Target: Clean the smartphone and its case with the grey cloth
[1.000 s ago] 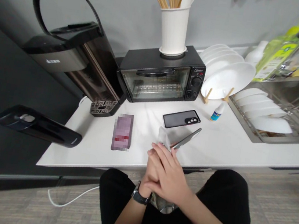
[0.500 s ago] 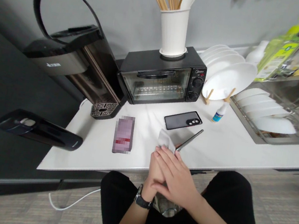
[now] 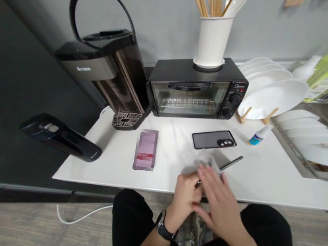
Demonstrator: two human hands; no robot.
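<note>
My left hand (image 3: pixel 185 193), with a black-strapped watch at the wrist, is closed around a phone (image 3: pixel 233 163) seen edge-on as a thin grey bar. Over it lies my right hand (image 3: pixel 217 199), its fingers pressed together on a white cloth (image 3: pixel 208 158) that is blurred by motion. Much of the phone is hidden behind both hands. A dark translucent phone case (image 3: pixel 210 139) with camera cutouts lies on the counter just beyond them. Farther right stands a small white spray bottle (image 3: pixel 259 136) with a blue label.
Another phone (image 3: pixel 146 151), its screen pixelated, lies on the white counter (image 3: pixel 116 161). A dark flask (image 3: pixel 64 139) and a water dispenser (image 3: pixel 106 74) stand left. Behind are a toaster oven (image 3: pixel 191 100), racked white plates (image 3: pixel 274 97) and a sink edge (image 3: pixel 287 154).
The view has swung left, so the counter items sit farther right. The hands remain together, with my right hand shifted slightly away from my left knuckles. The cloth has moved and blurred.
</note>
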